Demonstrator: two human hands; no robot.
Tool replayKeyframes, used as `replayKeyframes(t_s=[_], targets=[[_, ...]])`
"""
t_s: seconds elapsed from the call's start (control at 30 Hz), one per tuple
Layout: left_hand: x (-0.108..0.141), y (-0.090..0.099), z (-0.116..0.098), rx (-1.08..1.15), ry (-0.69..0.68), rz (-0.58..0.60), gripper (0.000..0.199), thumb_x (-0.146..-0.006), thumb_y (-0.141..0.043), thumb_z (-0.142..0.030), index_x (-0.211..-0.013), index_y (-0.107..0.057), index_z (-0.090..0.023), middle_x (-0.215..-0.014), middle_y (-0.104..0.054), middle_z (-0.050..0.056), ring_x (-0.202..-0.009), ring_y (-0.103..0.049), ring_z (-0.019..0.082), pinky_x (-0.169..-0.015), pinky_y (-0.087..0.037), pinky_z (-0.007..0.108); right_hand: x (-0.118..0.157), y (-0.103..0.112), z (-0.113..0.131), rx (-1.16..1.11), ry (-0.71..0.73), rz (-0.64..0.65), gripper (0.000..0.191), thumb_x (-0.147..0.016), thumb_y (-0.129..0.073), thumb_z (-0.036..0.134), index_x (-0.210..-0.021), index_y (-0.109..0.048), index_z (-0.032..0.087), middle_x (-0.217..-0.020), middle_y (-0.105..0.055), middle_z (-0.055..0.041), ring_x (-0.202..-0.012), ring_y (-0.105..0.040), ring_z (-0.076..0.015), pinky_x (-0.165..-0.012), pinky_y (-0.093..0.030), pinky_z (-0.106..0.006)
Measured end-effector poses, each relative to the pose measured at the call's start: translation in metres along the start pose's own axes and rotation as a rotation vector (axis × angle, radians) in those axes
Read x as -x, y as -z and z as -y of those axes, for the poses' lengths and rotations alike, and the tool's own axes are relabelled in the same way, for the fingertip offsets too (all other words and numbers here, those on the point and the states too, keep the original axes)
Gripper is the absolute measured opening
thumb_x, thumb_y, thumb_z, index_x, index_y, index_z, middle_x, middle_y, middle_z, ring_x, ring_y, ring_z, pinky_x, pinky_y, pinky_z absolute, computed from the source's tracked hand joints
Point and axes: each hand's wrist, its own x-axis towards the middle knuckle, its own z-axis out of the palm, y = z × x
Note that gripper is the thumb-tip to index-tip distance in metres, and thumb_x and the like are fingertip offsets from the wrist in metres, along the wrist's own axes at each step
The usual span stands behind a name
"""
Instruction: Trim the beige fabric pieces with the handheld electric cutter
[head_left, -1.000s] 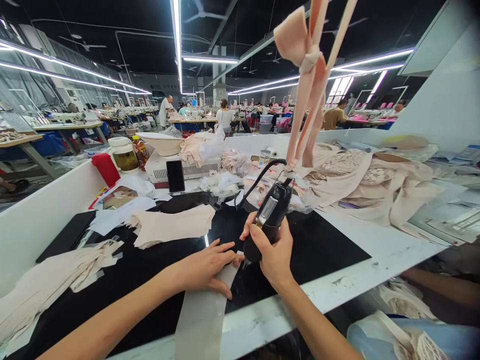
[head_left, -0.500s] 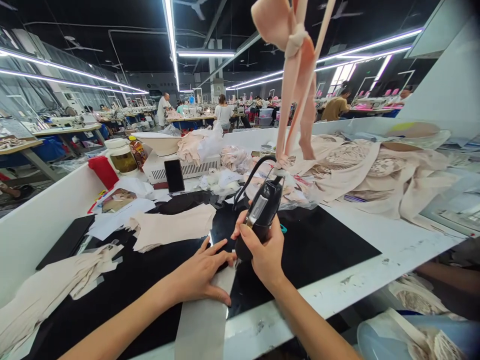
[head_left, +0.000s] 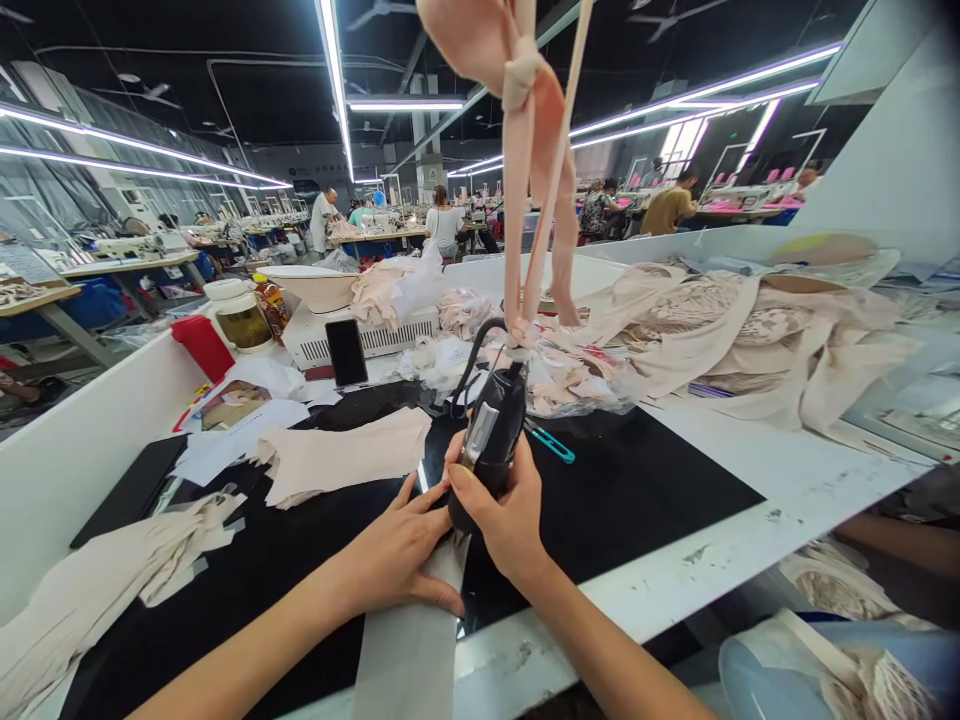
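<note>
My right hand [head_left: 510, 510] is wrapped round a black handheld electric tool [head_left: 491, 430], held upright over the black tabletop [head_left: 615, 500]. Pink fabric strips [head_left: 521, 180] hang from above and meet the tool's top, where a black cable loops. Spread fingers of my left hand [head_left: 401, 550] press on a pale grey-beige strip [head_left: 409, 660] that runs to the table's front edge. The tool's base is beside my left fingertips, and its contact with the strip is hidden. Behind my left hand lies a stack of beige fabric pieces [head_left: 345, 455].
A teal clip-like tool [head_left: 553, 445] lies right of the black tool. Beige lace garments [head_left: 720, 330] are heaped at the back right. A phone [head_left: 346, 352], a jar [head_left: 241, 315] and a red container [head_left: 202, 348] stand at the back left. People sit at distant machines.
My right hand and the black tool have moved left, toward my left hand. The hanging pink strips have shifted left too, and more of the teal tool shows. My left hand has barely moved.
</note>
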Motion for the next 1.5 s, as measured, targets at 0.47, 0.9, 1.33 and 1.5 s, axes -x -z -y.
replayKeyframes(t_s=[0.47,0.9,1.33,1.5], targets=[[-0.002,0.001,-0.001,0.029,0.022,0.022,0.055,-0.085,-0.081,-0.063,-0.12,-0.068,-0.022,-0.133,-0.071,0.01,-0.149,-0.046,0.036,-0.129,-0.014,0.061,-0.002,0.005,0.0,-0.06,-0.01,0.009,0.026,-0.081,-0.081,0.031,-0.098,-0.063,0.024,-0.084,-0.069,0.0035,-0.064,-0.062,-0.0117,-0.064,-0.059,-0.027],[-0.003,0.007,-0.005,0.149,0.137,0.124,0.051,-0.085,-0.078,-0.068,-0.112,-0.064,-0.027,-0.113,-0.073,0.003,-0.158,-0.031,0.037,-0.129,-0.004,0.063,-0.003,0.024,-0.011,-0.066,0.036,-0.035,0.023,-0.085,-0.08,0.028,-0.102,-0.064,0.026,-0.086,-0.069,0.0039,-0.065,-0.063,-0.0119,-0.065,-0.058,-0.028],[-0.002,0.004,-0.003,0.151,0.122,0.101,0.048,-0.085,-0.079,-0.066,-0.104,-0.059,-0.026,-0.122,-0.072,0.004,-0.158,-0.03,0.036,-0.129,-0.004,0.062,-0.002,0.021,-0.012,-0.066,0.037,-0.013,0.026,-0.085,-0.081,0.029,-0.103,-0.063,0.027,-0.088,-0.07,0.0041,-0.067,-0.063,-0.0118,-0.067,-0.058,-0.028],[0.002,0.006,-0.002,0.17,0.143,0.109,0.047,-0.087,-0.078,-0.066,-0.109,-0.062,-0.027,-0.118,-0.073,0.004,-0.159,-0.028,0.036,-0.129,-0.002,0.064,-0.002,0.021,-0.01,-0.042,0.042,-0.023,0.028,-0.084,-0.08,0.028,-0.104,-0.062,0.026,-0.087,-0.069,0.0038,-0.066,-0.063,-0.0123,-0.065,-0.058,-0.028]])
